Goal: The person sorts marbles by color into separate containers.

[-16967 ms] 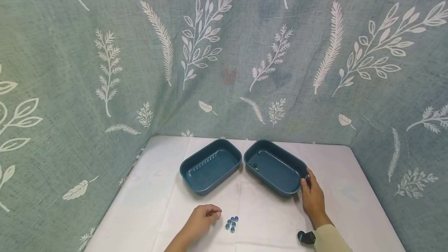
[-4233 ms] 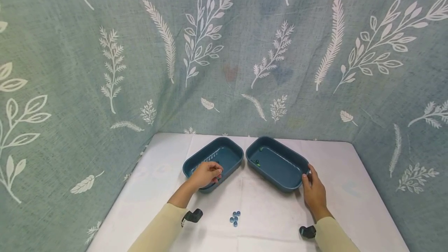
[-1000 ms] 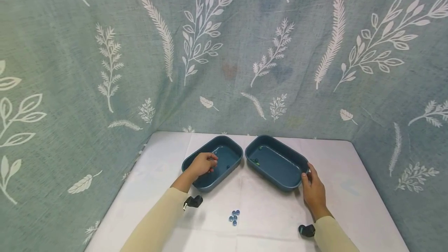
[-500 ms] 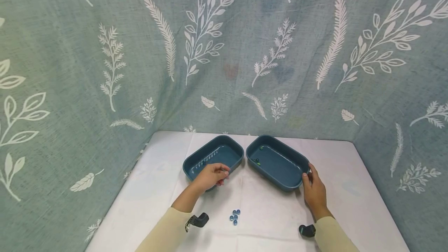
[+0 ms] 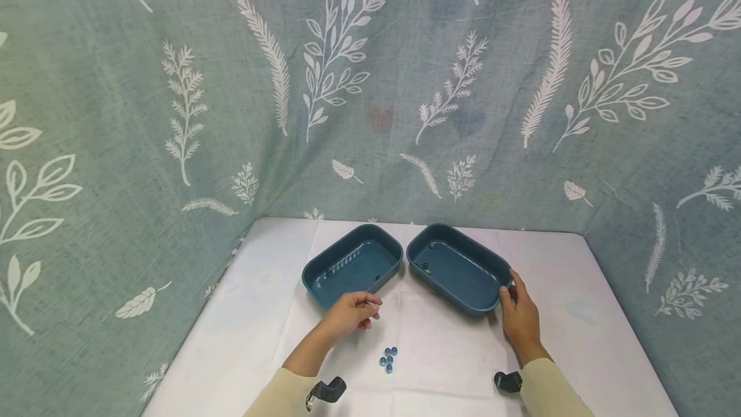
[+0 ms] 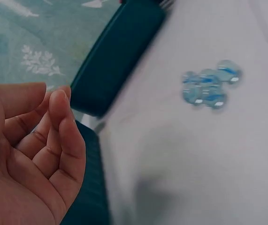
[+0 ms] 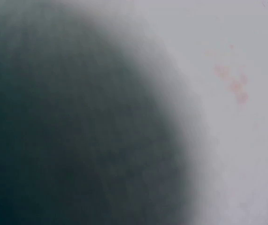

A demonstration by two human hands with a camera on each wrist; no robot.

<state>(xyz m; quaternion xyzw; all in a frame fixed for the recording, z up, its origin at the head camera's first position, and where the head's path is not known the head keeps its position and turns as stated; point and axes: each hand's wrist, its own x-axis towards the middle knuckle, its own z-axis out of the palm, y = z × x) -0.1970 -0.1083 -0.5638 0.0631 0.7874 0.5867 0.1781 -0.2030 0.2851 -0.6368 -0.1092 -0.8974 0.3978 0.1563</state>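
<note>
Left hand (image 5: 351, 313) is hovering over the white tablecloth (image 5: 451, 365), palm turned inward, fingers loosely curled with just a narrow gap to the thumb and nothing in them. Right hand (image 5: 519, 320) has thumb and fingers on the rim of the right blue tray (image 5: 463, 275), holding it at its near right end. Five clear-blue glass marbles (image 5: 389, 360) sit in a tight cluster on the cloth, just nearer the person than the left hand. That hand also blocks part of the near edge of the left blue tray (image 5: 356, 268), which has a couple of small dark marbles (image 5: 378, 277) inside. Green marbles (image 5: 426, 269) lie toward the right tray's left end. Leaf-print fabric (image 5: 370, 82) hangs behind everything.
</note>
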